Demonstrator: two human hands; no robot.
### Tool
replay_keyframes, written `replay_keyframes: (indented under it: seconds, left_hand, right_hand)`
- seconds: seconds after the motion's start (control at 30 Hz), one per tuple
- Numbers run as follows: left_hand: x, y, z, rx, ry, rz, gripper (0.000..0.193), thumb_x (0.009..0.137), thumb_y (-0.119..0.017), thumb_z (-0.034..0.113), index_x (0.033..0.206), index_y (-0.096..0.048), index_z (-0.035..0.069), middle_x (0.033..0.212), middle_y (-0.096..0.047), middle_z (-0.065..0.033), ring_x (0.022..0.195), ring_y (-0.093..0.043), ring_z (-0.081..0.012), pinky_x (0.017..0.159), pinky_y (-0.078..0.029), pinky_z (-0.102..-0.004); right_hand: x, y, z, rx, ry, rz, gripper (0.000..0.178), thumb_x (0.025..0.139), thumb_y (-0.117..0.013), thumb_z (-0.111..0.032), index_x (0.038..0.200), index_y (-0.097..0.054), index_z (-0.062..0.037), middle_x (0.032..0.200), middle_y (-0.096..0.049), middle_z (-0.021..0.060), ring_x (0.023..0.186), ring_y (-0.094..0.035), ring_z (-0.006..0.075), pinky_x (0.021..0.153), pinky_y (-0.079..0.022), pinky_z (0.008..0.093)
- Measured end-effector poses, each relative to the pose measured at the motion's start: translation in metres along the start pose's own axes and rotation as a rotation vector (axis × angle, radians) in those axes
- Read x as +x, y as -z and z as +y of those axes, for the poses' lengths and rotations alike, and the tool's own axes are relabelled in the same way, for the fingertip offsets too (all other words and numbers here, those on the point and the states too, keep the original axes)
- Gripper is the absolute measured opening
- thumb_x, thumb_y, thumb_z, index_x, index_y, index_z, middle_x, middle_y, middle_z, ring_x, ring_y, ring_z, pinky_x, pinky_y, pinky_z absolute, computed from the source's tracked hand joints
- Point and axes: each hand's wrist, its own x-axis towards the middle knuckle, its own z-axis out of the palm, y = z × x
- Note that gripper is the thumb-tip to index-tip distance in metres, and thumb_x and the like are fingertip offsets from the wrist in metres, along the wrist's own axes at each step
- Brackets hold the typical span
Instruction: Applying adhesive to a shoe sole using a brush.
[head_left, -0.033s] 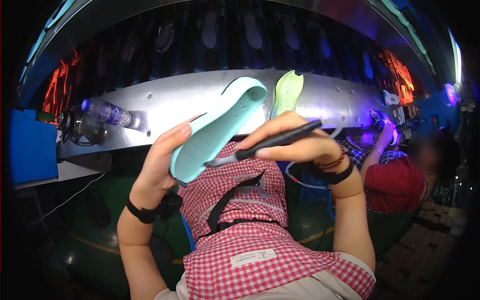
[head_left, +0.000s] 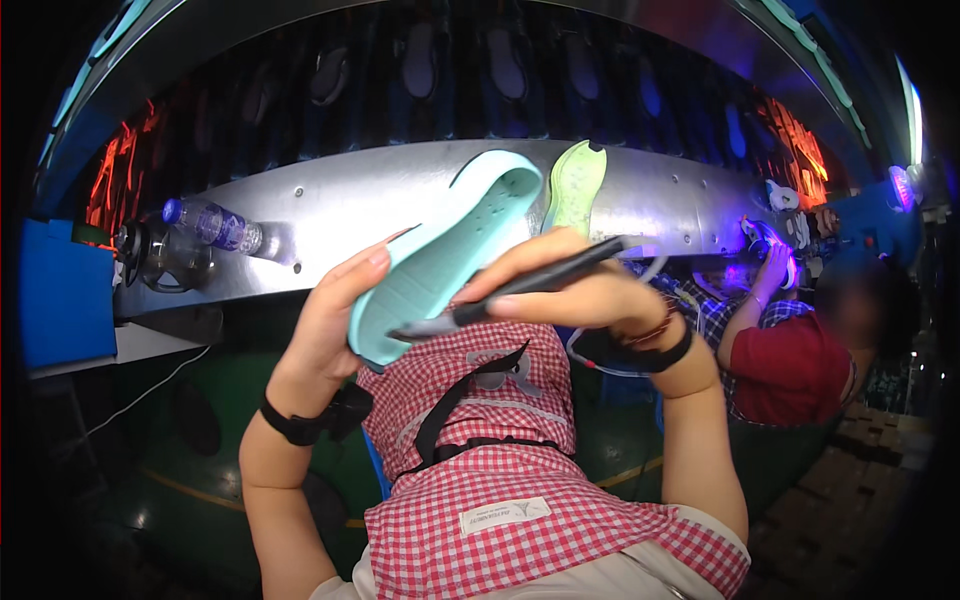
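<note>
My left hand (head_left: 335,310) grips the near end of a pale turquoise shoe sole (head_left: 455,230), held tilted above the table's front edge. The hollow inner face, with small holes toward the far end, faces up and to the right. A black-handled brush-like tool (head_left: 545,280) with a grey tip is pinched in the fingers of my right hand (head_left: 580,290). That tip meets the inside of the sole near its lower end; blur hides the tip's exact shape. Behind my right hand a lime-green shoe sole (head_left: 577,185) lies on the metal table (head_left: 330,215).
A water bottle (head_left: 215,225) lies beside a clear jug (head_left: 170,260) at the left. Soles stand in a dark rack (head_left: 420,70) along the back. A white cable (head_left: 655,265) runs by my right wrist. At the right, a co-worker (head_left: 790,360) handles a shoe under purple light.
The turquoise sole and my left hand have shifted slightly right. The tool has slid left and slightly down along the sole's inside, with my right hand following.
</note>
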Motion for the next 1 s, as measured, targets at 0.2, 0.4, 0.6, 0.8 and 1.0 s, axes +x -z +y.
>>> replay_keyframes:
  seconds: [0.2,0.4,0.6,0.8,1.0]
  left_hand:
    - [0.004,0.007,-0.01,0.079,-0.061,-0.054,0.048,0.089,-0.048,0.02,0.127,-0.04,-0.007,0.115,-0.054,-0.016,0.1,-0.056,-0.0179,0.086,-0.045,-0.0274]
    - [0.005,0.012,-0.017,0.148,-0.156,-0.006,0.047,0.089,-0.049,0.019,0.126,-0.041,-0.008,0.114,-0.055,-0.0155,0.1,-0.056,-0.0181,0.086,-0.045,-0.0272]
    - [0.005,0.015,-0.021,0.191,-0.221,0.031,0.045,0.088,-0.049,0.018,0.125,-0.043,-0.008,0.113,-0.055,-0.0152,0.1,-0.056,-0.0177,0.086,-0.044,-0.027]
    - [-0.001,0.011,-0.02,0.323,-0.32,0.148,0.045,0.089,-0.047,0.017,0.127,-0.041,-0.007,0.115,-0.054,-0.0147,0.101,-0.056,-0.017,0.086,-0.044,-0.0268]
    - [0.016,0.018,-0.019,0.081,-0.277,0.045,0.051,0.09,-0.042,0.025,0.131,-0.033,-0.003,0.118,-0.052,-0.0184,0.101,-0.058,-0.0263,0.08,-0.052,-0.0379]
  right_hand:
    - [0.02,-0.03,0.011,0.104,-0.048,0.28,0.015,0.08,-0.061,-0.01,0.085,-0.063,0.0032,0.071,-0.063,0.0067,0.065,-0.059,0.0103,0.058,-0.047,0.023]
    - [0.027,-0.037,0.012,0.169,-0.063,0.301,0.013,0.082,-0.06,-0.007,0.087,-0.063,0.0032,0.076,-0.064,0.0085,0.067,-0.062,0.0109,0.06,-0.05,0.0224]
    - [0.029,-0.043,0.014,0.157,-0.057,0.362,0.012,0.082,-0.06,-0.006,0.085,-0.063,0.0042,0.075,-0.064,0.009,0.064,-0.062,0.0116,0.058,-0.051,0.0217]
    - [0.028,-0.028,0.036,0.221,0.076,0.614,0.013,0.081,-0.059,-0.008,0.082,-0.061,0.0046,0.066,-0.062,0.0084,0.06,-0.062,0.0118,0.055,-0.049,0.0212]
    - [0.037,-0.019,0.049,0.175,0.238,0.825,0.015,0.085,-0.058,-0.01,0.09,-0.06,0.0047,0.078,-0.064,0.01,0.068,-0.064,0.0134,0.063,-0.052,0.0226]
